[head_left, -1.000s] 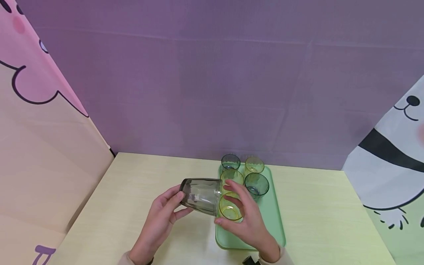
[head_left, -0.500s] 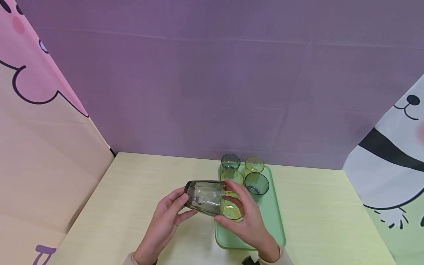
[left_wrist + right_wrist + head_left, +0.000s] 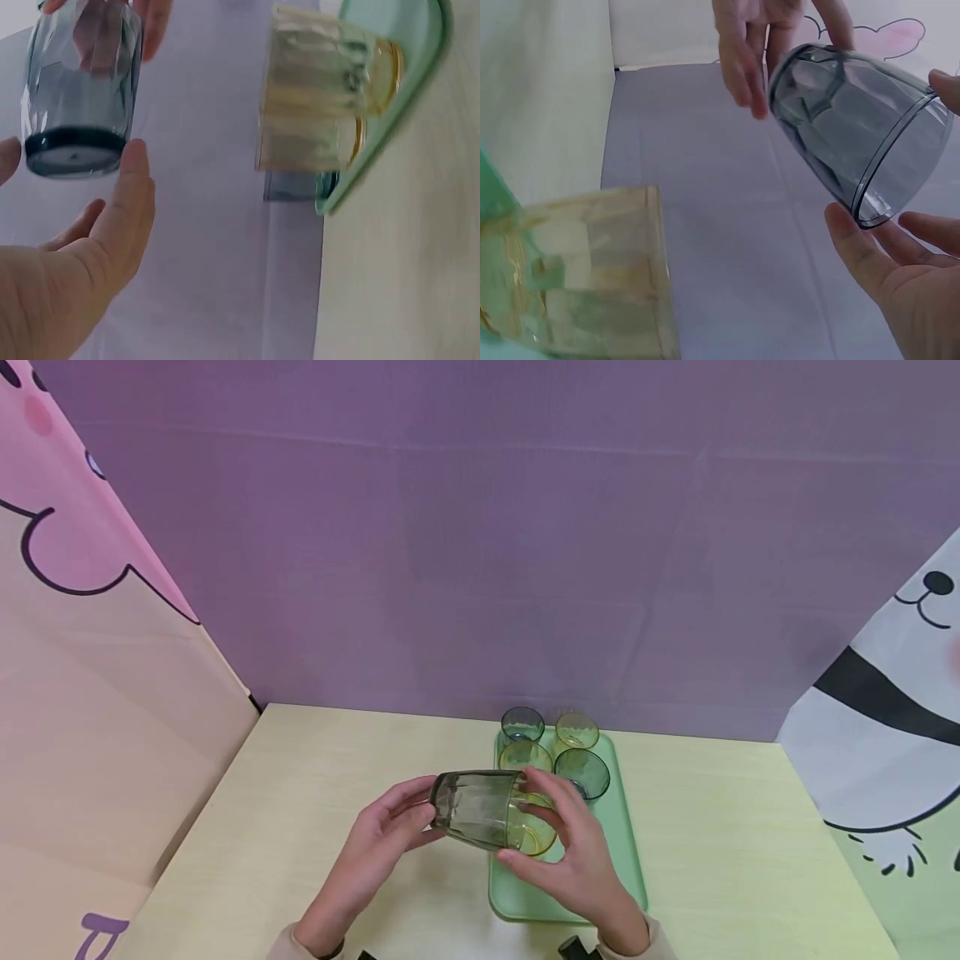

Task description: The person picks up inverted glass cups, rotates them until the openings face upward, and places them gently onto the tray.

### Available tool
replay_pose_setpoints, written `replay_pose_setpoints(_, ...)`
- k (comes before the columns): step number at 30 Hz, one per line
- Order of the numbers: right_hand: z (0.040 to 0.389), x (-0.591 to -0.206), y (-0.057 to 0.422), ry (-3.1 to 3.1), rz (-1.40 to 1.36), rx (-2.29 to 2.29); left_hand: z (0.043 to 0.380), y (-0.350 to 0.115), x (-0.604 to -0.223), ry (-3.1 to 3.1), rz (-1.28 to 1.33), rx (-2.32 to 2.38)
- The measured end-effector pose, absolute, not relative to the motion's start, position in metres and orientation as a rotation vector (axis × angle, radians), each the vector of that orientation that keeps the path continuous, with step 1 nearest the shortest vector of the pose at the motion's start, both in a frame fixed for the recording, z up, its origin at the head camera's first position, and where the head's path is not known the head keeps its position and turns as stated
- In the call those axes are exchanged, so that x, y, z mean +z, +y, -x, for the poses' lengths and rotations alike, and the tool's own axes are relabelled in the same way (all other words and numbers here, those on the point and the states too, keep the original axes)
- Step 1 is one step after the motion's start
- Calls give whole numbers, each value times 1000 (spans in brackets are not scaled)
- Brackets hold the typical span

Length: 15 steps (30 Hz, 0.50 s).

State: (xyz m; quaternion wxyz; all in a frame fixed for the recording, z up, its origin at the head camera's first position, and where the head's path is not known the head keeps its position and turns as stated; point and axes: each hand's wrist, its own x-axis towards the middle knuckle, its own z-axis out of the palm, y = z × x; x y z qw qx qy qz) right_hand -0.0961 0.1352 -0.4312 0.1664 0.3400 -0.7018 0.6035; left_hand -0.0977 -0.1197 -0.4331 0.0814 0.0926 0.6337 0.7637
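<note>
A grey-tinted drinking glass (image 3: 472,810) lies sideways in the air between both hands, base to the left and mouth to the right. My left hand (image 3: 386,827) grips it by the base (image 3: 75,154), thumb on one side and fingers on the other. At the mouth end, thumb and fingers of my right hand (image 3: 573,852) hold the rim (image 3: 889,161). Behind the rim, partly covered by the glass and right hand, a yellow glass (image 3: 536,835) stands on a green tray (image 3: 566,893).
Farther back on the tray stand a dark glass (image 3: 522,724), a yellow glass (image 3: 577,729), another yellow glass (image 3: 525,754) and a green-grey glass (image 3: 583,770). The pale wooden table (image 3: 720,843) ends at a purple cloth backdrop (image 3: 480,568).
The held glass has shifted a little to the right, together with the left hand. The right hand has moved slightly right too. The glasses on the tray stay put.
</note>
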Motion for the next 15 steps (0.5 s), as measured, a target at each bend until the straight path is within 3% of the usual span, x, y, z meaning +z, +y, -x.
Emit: replay_pose_setpoints(15, 94, -421, 164, -2160, -876, 1418, 95, -132, -437, 2683, -320, 1703)
